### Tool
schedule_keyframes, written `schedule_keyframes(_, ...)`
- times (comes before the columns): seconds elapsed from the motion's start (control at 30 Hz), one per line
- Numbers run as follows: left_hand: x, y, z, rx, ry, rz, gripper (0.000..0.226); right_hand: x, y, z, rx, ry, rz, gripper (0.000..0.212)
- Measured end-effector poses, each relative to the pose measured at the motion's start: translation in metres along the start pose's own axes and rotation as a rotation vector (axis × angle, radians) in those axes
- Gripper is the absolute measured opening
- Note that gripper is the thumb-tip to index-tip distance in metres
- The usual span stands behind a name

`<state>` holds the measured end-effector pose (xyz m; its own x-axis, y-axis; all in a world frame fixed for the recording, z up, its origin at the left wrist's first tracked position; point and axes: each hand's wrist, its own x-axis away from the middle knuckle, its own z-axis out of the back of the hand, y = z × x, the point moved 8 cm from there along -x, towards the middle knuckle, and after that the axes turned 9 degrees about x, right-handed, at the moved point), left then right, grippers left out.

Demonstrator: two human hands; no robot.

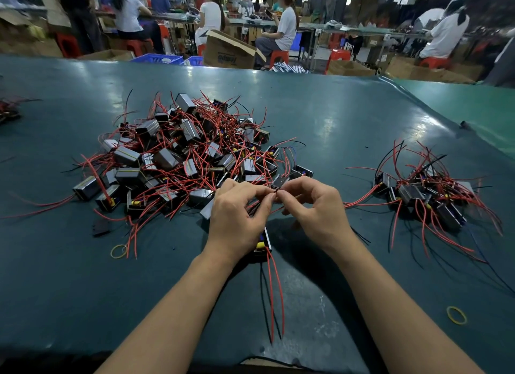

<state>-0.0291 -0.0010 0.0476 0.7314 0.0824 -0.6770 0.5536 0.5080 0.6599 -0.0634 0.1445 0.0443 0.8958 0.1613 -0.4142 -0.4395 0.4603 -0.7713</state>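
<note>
Dark teal table [320,108] filled most of the view. The large pile of black boxy modules with red and black leads [189,156] lay at centre-left. Its near edge was just beyond the hands. A smaller pile of the same modules [429,195] sat well apart to the right.

Both bare forearms reached in from the bottom edge and converged at table centre, wrists raised off the surface. Left hand [237,220] was back-up with fingers curled narrow, thumb and forefinger pinching thin wire ends [276,194]. Right hand [317,209] mirrored it, fingers curled and pinching the same wire ends. The tips of the two hands were almost touching.

One module [264,244] lay on the table just under the left wrist, partly hidden by it, with a yellow part showing. Its long red and black leads [274,290] trailed toward the camera between the forearms. Could not tell whether the pinched ends belonged to this module.

An open cardboard box [228,50] stood beyond the far table edge, contents hidden. Blue crates [157,58] sat beside it, contents not readable.

A yellow rubber band [456,315] lay right of the right forearm. Another yellow rubber band [118,251] lay at the big pile's near edge.
</note>
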Motion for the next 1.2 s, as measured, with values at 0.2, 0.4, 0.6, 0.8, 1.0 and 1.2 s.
schedule_keyframes(0.2,0.000,0.001,-0.002,-0.005,-0.012,-0.001,0.008,-0.001,0.011,0.000,-0.008,0.083,-0.068,0.012)
schedule_keyframes(0.4,-0.002,0.000,0.000,0.029,-0.005,0.038,0.011,0.000,0.008,0.001,-0.005,0.094,-0.046,0.015)
schedule_keyframes(0.6,-0.001,0.001,0.001,0.094,0.002,0.040,0.006,0.002,0.009,-0.001,-0.125,0.056,-0.110,0.017)
schedule_keyframes(0.8,-0.001,-0.004,0.003,0.168,0.008,0.072,0.007,0.002,0.013,-0.006,-0.370,-0.019,-0.194,0.014)
schedule_keyframes(1.0,-0.001,-0.010,0.002,0.174,-0.003,0.103,0.018,0.002,0.014,-0.006,-0.386,-0.041,-0.176,0.010)
schedule_keyframes(1.2,-0.001,-0.014,-0.001,0.181,-0.027,0.117,0.014,0.003,0.012,-0.004,-0.354,0.000,-0.144,0.011)
